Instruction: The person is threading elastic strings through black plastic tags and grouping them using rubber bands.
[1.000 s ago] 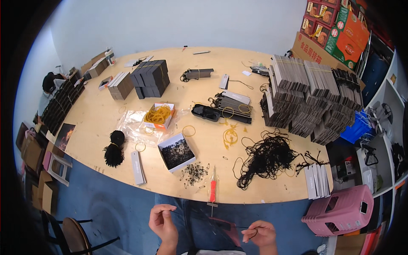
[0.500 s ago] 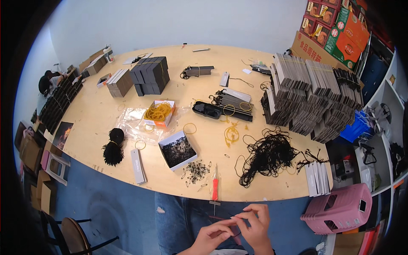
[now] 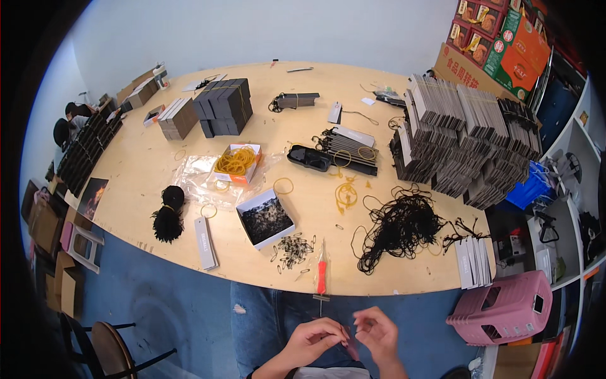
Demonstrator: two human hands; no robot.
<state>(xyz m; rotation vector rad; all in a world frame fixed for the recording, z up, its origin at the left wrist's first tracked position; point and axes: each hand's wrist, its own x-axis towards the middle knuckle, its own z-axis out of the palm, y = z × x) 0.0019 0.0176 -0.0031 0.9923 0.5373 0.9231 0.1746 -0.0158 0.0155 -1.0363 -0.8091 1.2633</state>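
Note:
My left hand (image 3: 319,339) is over my lap below the table's front edge, thumb and fingers pinched on something I cannot make out. Just right of it, my right hand (image 3: 377,336) is raised with loosely curled fingers, thumb and index apart. Above the hands, a red-handled pointed tool (image 3: 322,278) lies at the table edge. Beside it is a heap of small safety pins (image 3: 295,251), close to a white box (image 3: 288,237) of small dark pieces. To the right spreads a tangle of black cords (image 3: 404,227); corded white tags (image 3: 472,262) lie at the right corner.
Tall stacks of grey tags (image 3: 442,145) fill the table's right side. Yellow rubber bands (image 3: 235,162) sit in a small box, with a black cord bundle (image 3: 168,215) nearer left. A pink stool (image 3: 502,309) stands right, a chair (image 3: 113,347) lower left. Someone works at far left.
My hands have separated: the right has drawn away to the right and its fingers have loosened, while the left has turned and closed in a pinch. The view has shifted slightly.

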